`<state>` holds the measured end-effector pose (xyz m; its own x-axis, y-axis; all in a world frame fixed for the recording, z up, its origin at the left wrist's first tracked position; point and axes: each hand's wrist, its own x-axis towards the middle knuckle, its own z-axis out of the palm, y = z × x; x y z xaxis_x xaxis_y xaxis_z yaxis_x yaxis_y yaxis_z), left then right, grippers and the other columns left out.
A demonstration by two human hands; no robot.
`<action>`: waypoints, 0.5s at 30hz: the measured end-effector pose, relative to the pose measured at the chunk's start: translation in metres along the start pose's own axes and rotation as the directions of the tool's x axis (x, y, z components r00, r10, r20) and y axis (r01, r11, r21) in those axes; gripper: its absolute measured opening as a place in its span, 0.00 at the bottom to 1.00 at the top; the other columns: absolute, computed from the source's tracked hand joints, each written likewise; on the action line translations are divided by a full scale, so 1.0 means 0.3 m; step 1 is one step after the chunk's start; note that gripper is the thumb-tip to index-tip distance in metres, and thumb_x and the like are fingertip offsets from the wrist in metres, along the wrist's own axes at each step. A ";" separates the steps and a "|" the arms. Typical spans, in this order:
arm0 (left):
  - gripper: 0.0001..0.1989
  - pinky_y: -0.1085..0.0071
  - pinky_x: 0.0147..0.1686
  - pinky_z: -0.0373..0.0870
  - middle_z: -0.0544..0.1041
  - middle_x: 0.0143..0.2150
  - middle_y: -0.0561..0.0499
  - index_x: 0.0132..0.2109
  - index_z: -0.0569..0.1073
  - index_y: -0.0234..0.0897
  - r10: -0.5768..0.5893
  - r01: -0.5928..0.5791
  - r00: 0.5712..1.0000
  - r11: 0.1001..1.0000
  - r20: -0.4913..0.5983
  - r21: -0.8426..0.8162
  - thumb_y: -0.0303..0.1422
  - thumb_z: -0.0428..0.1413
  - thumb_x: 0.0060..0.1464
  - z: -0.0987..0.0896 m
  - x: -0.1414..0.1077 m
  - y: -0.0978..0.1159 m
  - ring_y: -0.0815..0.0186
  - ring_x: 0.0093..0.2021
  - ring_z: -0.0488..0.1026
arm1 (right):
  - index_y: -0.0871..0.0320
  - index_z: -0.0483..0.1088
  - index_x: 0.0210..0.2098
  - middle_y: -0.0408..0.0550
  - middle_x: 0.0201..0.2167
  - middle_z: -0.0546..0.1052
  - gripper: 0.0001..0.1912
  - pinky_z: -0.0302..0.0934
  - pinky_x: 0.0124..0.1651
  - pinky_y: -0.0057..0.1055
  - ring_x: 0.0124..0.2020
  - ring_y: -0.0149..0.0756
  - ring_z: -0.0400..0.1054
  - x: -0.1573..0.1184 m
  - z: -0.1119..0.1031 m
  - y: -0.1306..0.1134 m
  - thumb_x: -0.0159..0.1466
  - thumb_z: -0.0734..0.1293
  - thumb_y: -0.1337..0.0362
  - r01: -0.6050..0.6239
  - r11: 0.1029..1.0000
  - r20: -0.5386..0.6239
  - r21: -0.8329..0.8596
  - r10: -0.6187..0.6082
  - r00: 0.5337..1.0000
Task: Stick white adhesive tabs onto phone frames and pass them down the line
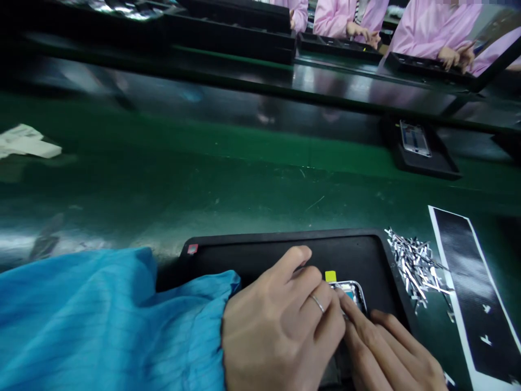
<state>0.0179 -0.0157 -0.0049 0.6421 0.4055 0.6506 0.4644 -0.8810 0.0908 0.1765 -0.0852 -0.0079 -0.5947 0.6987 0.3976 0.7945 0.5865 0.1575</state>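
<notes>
A phone frame [358, 293] with a silver rim and a yellow tab [330, 276] at its top lies in a black tray [244, 255]. My left hand [280, 320], with a ring on one finger and a blue sleeve [122, 320], is curled over the frame's left side. Its fingertips are hidden, so what they pinch does not show. From the right, my right hand [386, 347] grips the frame's side, its index fingertip on the upper face close to my left fingers. Both hands cover most of the frame.
Right of the tray lies a heap of thin silvery strips [415, 266], beside a black sheet with white edges [468, 271]. Farther back, another phone frame [415, 138] sits in a small black tray [443, 165]. Pale papers [28, 142] are at left. Co-workers in pink sleeves [427, 32] work across the bench.
</notes>
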 end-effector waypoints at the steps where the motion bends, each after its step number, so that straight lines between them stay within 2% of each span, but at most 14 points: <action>1: 0.26 0.63 0.42 0.60 0.68 0.20 0.51 0.24 0.73 0.33 0.018 -0.018 1.000 1.000 -0.003 0.003 0.18 0.36 0.60 -0.002 -0.004 -0.003 0.66 0.24 0.59 | 0.63 0.74 0.32 0.51 0.36 0.79 0.20 0.66 0.34 0.24 0.26 0.28 0.72 0.001 -0.003 -0.003 0.66 0.53 0.78 -0.011 1.000 0.010 -0.004 0.011 1.000; 3: 0.27 0.62 0.42 0.60 0.70 0.22 0.49 0.26 0.74 0.31 0.042 -0.042 0.999 0.999 0.016 -0.002 0.18 0.34 0.61 -0.006 -0.011 -0.010 0.65 0.25 0.60 | 0.63 0.74 0.33 0.52 0.38 0.78 0.20 0.66 0.35 0.25 0.28 0.29 0.73 0.000 -0.006 -0.006 0.66 0.52 0.78 -0.015 1.000 0.013 -0.008 0.015 1.000; 5: 0.26 0.61 0.40 0.60 0.71 0.24 0.48 0.28 0.74 0.31 0.022 -0.019 0.996 0.999 0.091 -0.028 0.21 0.34 0.62 -0.010 -0.014 -0.017 0.64 0.26 0.61 | 0.63 0.74 0.32 0.53 0.40 0.77 0.20 0.66 0.36 0.25 0.29 0.29 0.73 -0.003 -0.005 -0.005 0.66 0.53 0.78 -0.008 1.000 0.011 -0.006 0.008 1.000; 7: 0.24 0.62 0.35 0.59 0.71 0.26 0.49 0.27 0.72 0.33 -0.062 0.076 0.983 0.994 0.171 -0.076 0.24 0.35 0.62 -0.014 -0.016 -0.021 0.63 0.27 0.60 | 0.63 0.74 0.33 0.53 0.41 0.77 0.18 0.67 0.35 0.25 0.29 0.30 0.73 -0.008 -0.001 0.000 0.65 0.54 0.78 0.023 1.000 0.014 0.004 -0.023 1.000; 10: 0.20 0.63 0.31 0.57 0.70 0.29 0.48 0.26 0.68 0.34 -0.231 0.283 0.932 0.945 0.279 -0.165 0.25 0.38 0.61 -0.021 -0.015 -0.025 0.64 0.29 0.59 | 0.63 0.74 0.34 0.54 0.41 0.77 0.17 0.66 0.34 0.24 0.30 0.30 0.73 -0.010 0.002 0.010 0.65 0.55 0.78 0.050 0.999 0.011 0.008 -0.050 0.999; 12: 0.17 0.63 0.33 0.57 0.70 0.32 0.48 0.26 0.66 0.33 -0.275 0.361 0.900 0.905 0.337 -0.226 0.23 0.40 0.61 -0.027 -0.015 -0.028 0.64 0.32 0.59 | 0.62 0.74 0.33 0.53 0.41 0.77 0.18 0.66 0.34 0.24 0.30 0.30 0.73 -0.006 -0.003 0.016 0.64 0.54 0.78 0.039 0.999 0.013 0.009 -0.039 0.999; 15: 0.16 0.63 0.35 0.55 0.69 0.32 0.49 0.26 0.65 0.33 -0.297 0.414 0.880 0.862 0.372 -0.292 0.23 0.43 0.60 -0.034 -0.014 -0.037 0.64 0.34 0.59 | 0.61 0.74 0.33 0.50 0.39 0.78 0.19 0.66 0.33 0.24 0.28 0.30 0.73 0.008 -0.016 0.027 0.64 0.54 0.78 0.035 0.999 0.039 0.016 -0.036 0.999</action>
<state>0.0036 -0.0100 -0.0009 0.6538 0.7088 0.2651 0.4884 -0.6628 0.5677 0.1820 -0.0807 -0.0012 -0.6272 0.6929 0.3557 0.7709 0.6174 0.1566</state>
